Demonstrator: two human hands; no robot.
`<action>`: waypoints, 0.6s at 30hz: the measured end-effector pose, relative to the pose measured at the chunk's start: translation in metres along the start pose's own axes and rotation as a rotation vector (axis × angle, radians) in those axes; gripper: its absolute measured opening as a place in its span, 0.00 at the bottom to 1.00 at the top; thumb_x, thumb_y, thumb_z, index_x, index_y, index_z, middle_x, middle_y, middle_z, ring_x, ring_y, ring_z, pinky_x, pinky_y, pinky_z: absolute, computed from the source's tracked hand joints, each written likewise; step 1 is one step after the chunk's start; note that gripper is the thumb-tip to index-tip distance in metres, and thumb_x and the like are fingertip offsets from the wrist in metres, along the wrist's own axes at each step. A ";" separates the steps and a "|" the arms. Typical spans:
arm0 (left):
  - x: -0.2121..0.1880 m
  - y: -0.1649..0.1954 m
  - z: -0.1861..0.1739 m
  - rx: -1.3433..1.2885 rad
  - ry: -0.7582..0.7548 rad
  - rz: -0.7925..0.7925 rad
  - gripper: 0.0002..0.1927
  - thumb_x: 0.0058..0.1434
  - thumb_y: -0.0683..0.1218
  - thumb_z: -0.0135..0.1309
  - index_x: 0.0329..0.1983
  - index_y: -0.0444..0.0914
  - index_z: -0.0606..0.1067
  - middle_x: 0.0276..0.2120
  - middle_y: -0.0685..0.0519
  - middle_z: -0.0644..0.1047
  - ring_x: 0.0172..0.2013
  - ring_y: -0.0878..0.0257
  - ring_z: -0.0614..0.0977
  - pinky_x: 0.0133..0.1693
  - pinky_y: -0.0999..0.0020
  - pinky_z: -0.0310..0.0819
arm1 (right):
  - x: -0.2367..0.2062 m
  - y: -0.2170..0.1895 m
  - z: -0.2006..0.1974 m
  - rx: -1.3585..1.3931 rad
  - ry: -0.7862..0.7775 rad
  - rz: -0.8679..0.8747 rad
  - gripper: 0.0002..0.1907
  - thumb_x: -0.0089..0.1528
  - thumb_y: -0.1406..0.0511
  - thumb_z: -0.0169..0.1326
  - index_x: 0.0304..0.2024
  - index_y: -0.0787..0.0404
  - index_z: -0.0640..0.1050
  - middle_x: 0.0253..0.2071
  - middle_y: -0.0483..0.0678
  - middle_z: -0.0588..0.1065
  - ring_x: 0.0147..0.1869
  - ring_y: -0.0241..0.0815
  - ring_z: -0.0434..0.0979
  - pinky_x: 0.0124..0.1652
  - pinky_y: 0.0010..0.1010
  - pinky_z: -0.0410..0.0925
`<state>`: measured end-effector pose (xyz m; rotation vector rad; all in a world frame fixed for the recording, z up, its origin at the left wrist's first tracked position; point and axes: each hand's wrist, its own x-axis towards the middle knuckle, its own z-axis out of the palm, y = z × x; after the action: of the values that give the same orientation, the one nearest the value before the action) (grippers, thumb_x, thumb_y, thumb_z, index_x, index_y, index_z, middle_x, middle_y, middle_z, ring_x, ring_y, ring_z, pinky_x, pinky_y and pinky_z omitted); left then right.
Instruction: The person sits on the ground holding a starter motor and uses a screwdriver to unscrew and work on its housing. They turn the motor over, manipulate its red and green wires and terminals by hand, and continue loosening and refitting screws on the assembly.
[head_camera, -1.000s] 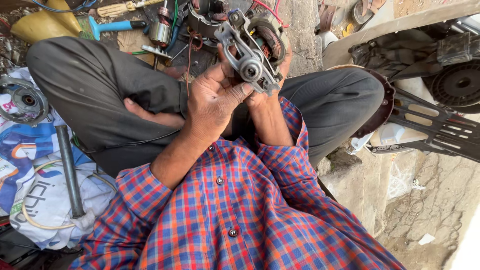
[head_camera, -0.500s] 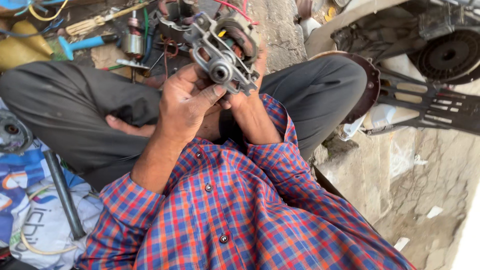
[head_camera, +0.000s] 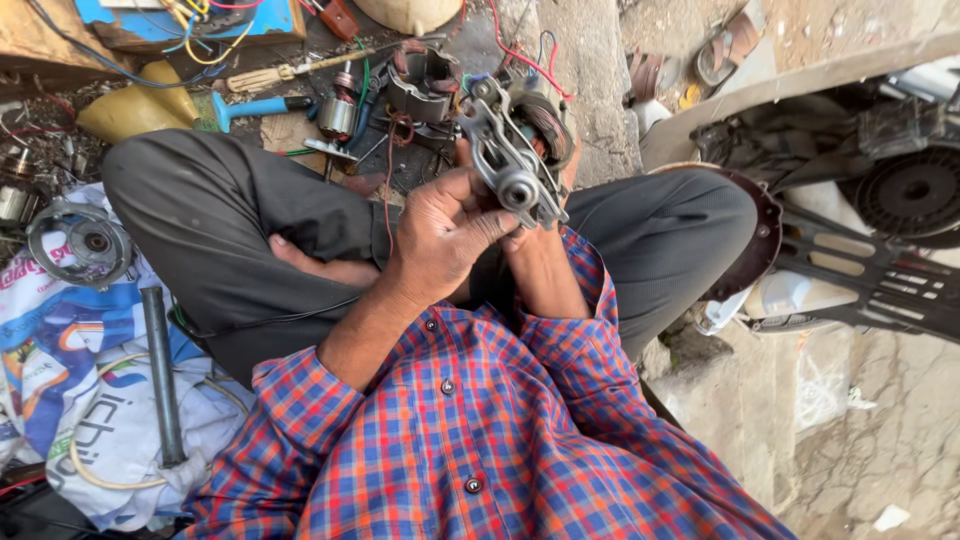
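Two hands, left hand (head_camera: 440, 235) and right hand (head_camera: 540, 215), clasp the electric motor (head_camera: 515, 150) above the lap; its loose red wires (head_camera: 505, 50) could snag nearby tools, judging by clutter.

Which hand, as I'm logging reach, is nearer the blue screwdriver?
Left. The left hand holds the motor on the side toward the screwdriver; the right hand is behind the motor, farther off.
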<state>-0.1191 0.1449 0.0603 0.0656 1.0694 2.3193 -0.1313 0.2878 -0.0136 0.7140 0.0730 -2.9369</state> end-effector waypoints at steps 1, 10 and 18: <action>-0.001 0.001 0.000 0.019 0.005 0.003 0.09 0.71 0.34 0.57 0.53 0.30 0.75 0.43 0.49 0.81 0.43 0.65 0.81 0.49 0.67 0.79 | 0.004 0.001 0.000 -0.010 -0.009 -0.013 0.28 0.71 0.49 0.44 0.55 0.67 0.73 0.52 0.62 0.76 0.51 0.59 0.81 0.50 0.50 0.77; -0.016 0.025 0.006 0.197 0.001 -0.038 0.14 0.67 0.35 0.56 0.56 0.31 0.74 0.47 0.52 0.80 0.48 0.68 0.81 0.51 0.69 0.79 | -0.002 0.013 0.010 -0.039 0.071 -0.056 0.30 0.68 0.49 0.48 0.57 0.69 0.74 0.52 0.63 0.76 0.49 0.60 0.82 0.47 0.50 0.79; -0.020 0.047 0.011 0.372 0.000 -0.060 0.13 0.66 0.36 0.57 0.54 0.32 0.75 0.42 0.50 0.81 0.41 0.68 0.81 0.44 0.70 0.79 | -0.003 0.017 0.016 0.101 -0.115 0.098 0.37 0.65 0.43 0.49 0.60 0.67 0.73 0.56 0.64 0.75 0.54 0.59 0.81 0.55 0.53 0.74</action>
<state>-0.1224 0.1183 0.1047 0.1738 1.4688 2.0415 -0.1332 0.2698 0.0014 0.5435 -0.1181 -2.8967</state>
